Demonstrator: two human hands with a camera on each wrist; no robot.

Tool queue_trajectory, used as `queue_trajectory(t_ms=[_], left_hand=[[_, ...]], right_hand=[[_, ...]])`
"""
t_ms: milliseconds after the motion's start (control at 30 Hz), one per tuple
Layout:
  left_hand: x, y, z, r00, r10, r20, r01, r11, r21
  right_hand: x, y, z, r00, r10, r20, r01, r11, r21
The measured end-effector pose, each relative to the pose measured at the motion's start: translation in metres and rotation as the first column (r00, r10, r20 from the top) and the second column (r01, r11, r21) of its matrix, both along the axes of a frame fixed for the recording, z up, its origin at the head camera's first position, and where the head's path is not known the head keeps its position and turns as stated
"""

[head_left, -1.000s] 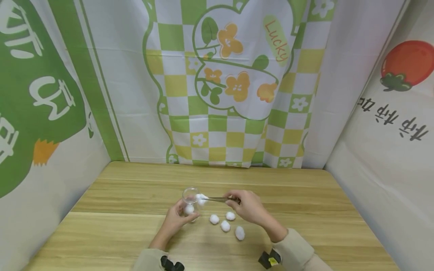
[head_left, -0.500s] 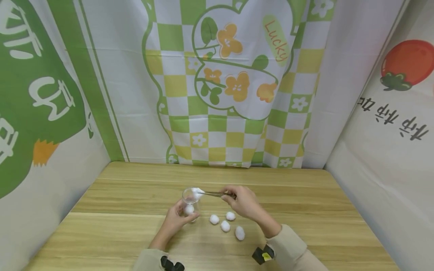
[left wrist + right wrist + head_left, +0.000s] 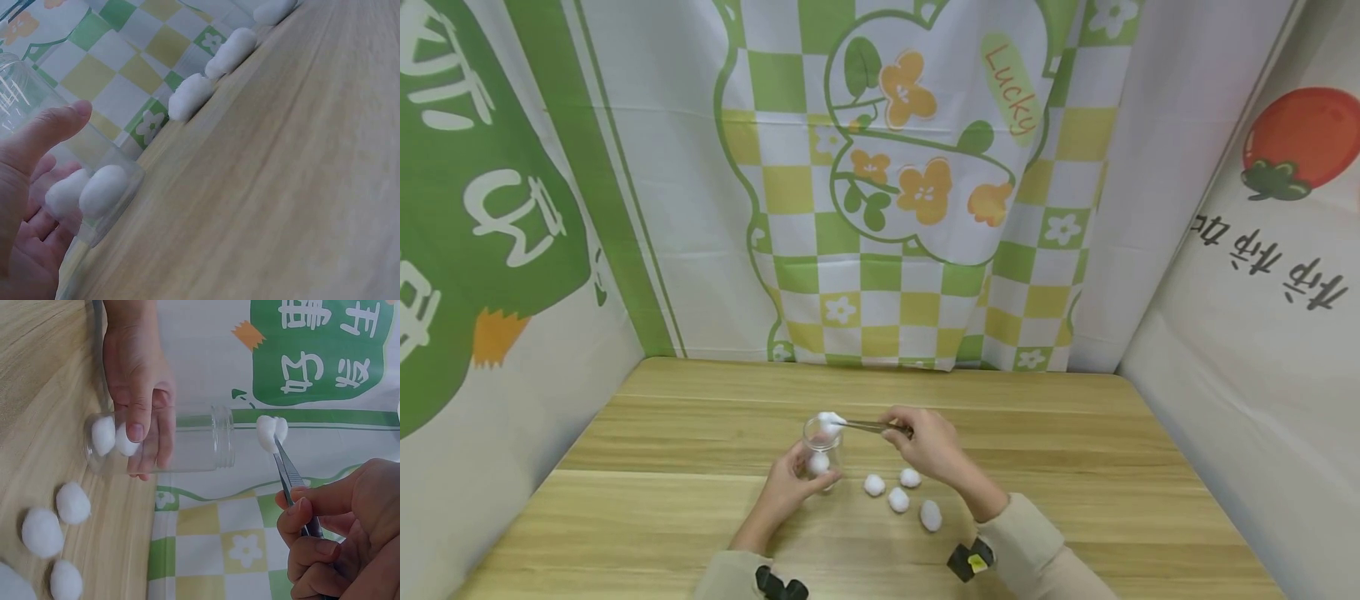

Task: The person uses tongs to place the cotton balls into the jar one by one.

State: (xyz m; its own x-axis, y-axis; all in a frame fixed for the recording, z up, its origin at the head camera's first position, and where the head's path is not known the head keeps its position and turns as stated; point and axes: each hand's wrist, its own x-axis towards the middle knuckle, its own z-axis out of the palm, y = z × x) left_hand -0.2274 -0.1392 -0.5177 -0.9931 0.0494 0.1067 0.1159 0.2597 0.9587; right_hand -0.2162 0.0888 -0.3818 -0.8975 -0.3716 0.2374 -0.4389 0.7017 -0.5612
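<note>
My left hand (image 3: 788,485) grips a clear, open-mouthed jar (image 3: 190,440) standing upright on the table. Two white cotton balls lie at the jar's bottom, the nearer one (image 3: 104,191) plain in the left wrist view. My right hand (image 3: 927,439) pinches metal tweezers (image 3: 289,469) between thumb and fingers. A cotton ball (image 3: 271,432) is held in the tweezer tips, just above the jar's mouth and apart from it in the right wrist view.
Several loose cotton balls (image 3: 898,500) lie on the wooden table (image 3: 700,433) to the right of the jar. A checked curtain (image 3: 880,283) hangs behind the table's far edge, with printed cloth walls at both sides.
My right hand has moved left and slightly up, bringing the tweezers and their cotton ball from beside the jar's rim to over its mouth. The left hand and jar have stayed put.
</note>
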Motion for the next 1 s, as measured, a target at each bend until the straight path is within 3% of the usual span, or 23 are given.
queue_trajectory(t_ms=[767, 1000], left_hand=[[0.002, 0.001, 0.002, 1.000, -0.011, 0.003, 0.011, 0.999, 0.038], [0.000, 0.000, 0.000, 1.000, -0.007, 0.005, 0.007, 1.000, 0.021]], right_hand=[[-0.007, -0.008, -0.008, 1.000, 0.018, 0.023, -0.019, 1.000, 0.011], [-0.011, -0.008, -0.013, 0.996, 0.021, 0.082, -0.021, 1.000, 0.001]])
